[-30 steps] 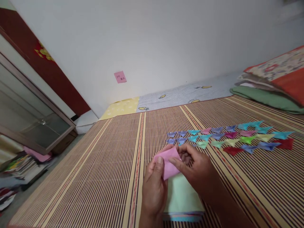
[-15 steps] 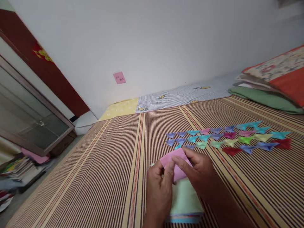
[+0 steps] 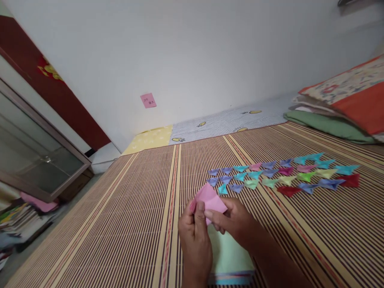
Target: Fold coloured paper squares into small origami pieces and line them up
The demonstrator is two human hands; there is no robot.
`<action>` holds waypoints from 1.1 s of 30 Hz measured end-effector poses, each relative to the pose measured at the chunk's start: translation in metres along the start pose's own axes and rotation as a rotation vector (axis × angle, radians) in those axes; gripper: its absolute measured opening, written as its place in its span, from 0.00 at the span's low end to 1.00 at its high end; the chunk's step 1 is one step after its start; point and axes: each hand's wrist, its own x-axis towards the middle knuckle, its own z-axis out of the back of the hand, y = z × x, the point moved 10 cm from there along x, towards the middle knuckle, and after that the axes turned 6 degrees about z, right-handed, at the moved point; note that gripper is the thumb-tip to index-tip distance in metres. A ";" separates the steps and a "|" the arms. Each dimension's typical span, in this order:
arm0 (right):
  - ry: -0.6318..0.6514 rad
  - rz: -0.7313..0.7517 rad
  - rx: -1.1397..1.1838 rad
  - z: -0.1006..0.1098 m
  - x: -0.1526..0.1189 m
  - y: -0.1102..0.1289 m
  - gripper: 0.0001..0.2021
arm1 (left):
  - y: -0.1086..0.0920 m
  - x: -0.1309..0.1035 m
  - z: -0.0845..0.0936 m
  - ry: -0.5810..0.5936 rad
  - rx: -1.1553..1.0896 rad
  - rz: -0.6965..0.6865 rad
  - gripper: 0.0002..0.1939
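Observation:
A pink sheet of paper (image 3: 209,199), partly folded, is pinched between both my hands just above the striped bamboo mat (image 3: 126,208). My left hand (image 3: 195,240) grips its left lower edge with thumb and fingers. My right hand (image 3: 235,222) holds its right side, thumb on top. Under my hands lies a stack of square papers (image 3: 229,258), pale green on top. Beyond my hands, several small folded paper shapes (image 3: 282,173) in blue, purple, teal, green, pink and red lie in rows on the mat.
Folded bedding and a red patterned pillow (image 3: 345,104) are stacked at the far right. A pink sticky note (image 3: 148,100) is on the white wall. A glass-door cabinet (image 3: 33,148) and piled books (image 3: 21,216) stand to the left, off the mat's edge.
The pink paper has been folded narrower and now stands more upright; both hands have shifted slightly left and closed in on it. The camera has tilted a little.

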 end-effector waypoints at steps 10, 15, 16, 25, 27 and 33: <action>-0.163 0.122 -0.149 0.044 -0.003 0.022 0.18 | -0.008 0.007 0.020 -0.098 0.059 -0.086 0.23; -0.095 0.091 -0.045 0.042 -0.002 0.020 0.15 | -0.014 0.007 0.014 -0.057 0.126 -0.109 0.22; -0.056 0.082 -0.040 0.034 -0.002 0.019 0.14 | -0.015 0.006 0.008 -0.017 0.153 -0.105 0.22; -0.191 0.184 -0.213 0.043 -0.006 0.031 0.15 | 0.006 -0.005 -0.030 0.356 0.165 0.101 0.24; -0.208 0.194 -0.238 0.048 -0.007 0.032 0.15 | 0.009 -0.005 -0.032 0.402 0.159 0.124 0.25; -0.199 0.155 -0.197 0.044 -0.005 0.028 0.17 | -0.001 0.004 -0.024 0.346 -0.034 0.099 0.28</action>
